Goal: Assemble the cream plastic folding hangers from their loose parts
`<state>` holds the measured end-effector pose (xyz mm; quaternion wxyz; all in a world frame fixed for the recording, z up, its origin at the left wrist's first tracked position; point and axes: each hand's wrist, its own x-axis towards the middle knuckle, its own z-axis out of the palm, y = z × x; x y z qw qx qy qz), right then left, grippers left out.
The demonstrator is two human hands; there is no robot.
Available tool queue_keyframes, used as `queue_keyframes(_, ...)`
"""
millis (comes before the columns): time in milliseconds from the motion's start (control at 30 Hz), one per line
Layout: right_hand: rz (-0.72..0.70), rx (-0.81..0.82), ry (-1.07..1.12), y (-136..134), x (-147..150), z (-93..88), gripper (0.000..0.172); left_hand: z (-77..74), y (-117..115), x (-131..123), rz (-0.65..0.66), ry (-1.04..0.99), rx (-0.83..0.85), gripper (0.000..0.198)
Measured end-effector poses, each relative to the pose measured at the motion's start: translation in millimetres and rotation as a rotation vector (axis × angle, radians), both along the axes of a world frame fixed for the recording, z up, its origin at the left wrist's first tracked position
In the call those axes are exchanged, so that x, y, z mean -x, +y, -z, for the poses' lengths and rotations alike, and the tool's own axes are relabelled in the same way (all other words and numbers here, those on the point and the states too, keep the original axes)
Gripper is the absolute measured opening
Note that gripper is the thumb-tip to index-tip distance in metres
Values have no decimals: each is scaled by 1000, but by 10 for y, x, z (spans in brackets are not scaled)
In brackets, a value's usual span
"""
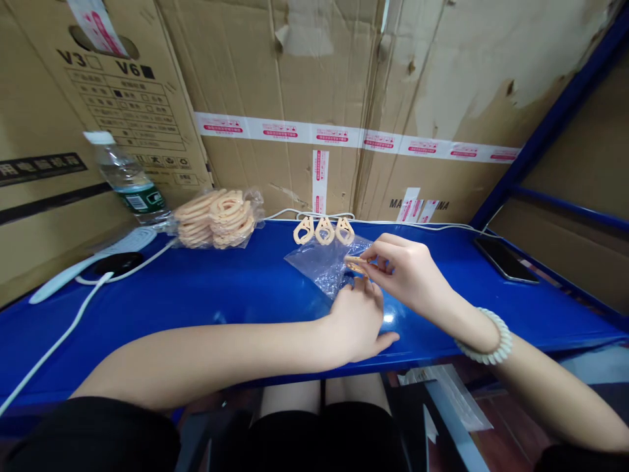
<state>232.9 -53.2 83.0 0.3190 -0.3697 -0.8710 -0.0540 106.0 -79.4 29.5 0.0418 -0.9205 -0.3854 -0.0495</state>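
Observation:
My right hand pinches a flat beige ring-shaped piece between thumb and fingertips, over a clear plastic bag that lies on the blue tabletop. Just below it, my left hand rests with its fingertips at the near edge of the bag, close under the piece. Its thumb stretches out to the right, and its fingertips are partly hidden. Behind the bag, three beige teardrop-shaped pieces with round holes stand side by side in a row.
Stacked beige pieces in clear plastic sit at the back left, beside a water bottle. A pale long-handled object, a black round device and white cable lie left. A phone lies right. Cardboard walls the back.

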Motion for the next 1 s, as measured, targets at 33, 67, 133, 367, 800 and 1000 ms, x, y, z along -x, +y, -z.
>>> queue_keyframes(33, 5, 1, 0, 9, -4, 4, 9, 22, 31, -5, 4, -29, 24, 76)
queue_keyframes(67, 9, 3, 3, 19, -10, 8, 9, 49, 62, -4, 10, -58, 42, 77)
queue_keyframes(133, 18, 10, 14, 36, -27, 11, 10, 115, 121, 3, 19, -111, 57, 79)
queue_keyframes(367, 39, -4, 66, 47, -94, -21, 15, 309, 261, 5, -18, -152, 17, 83)
queue_keyframes(800, -158, -401, -364, -92, -201, 345, 25, 426, 165, 147, 154, -313, 46, 84)
queue_keyframes(1000, -177, -583, -620, -151, -192, 529, 20, 484, -33, 270, 159, -270, 130, 87)
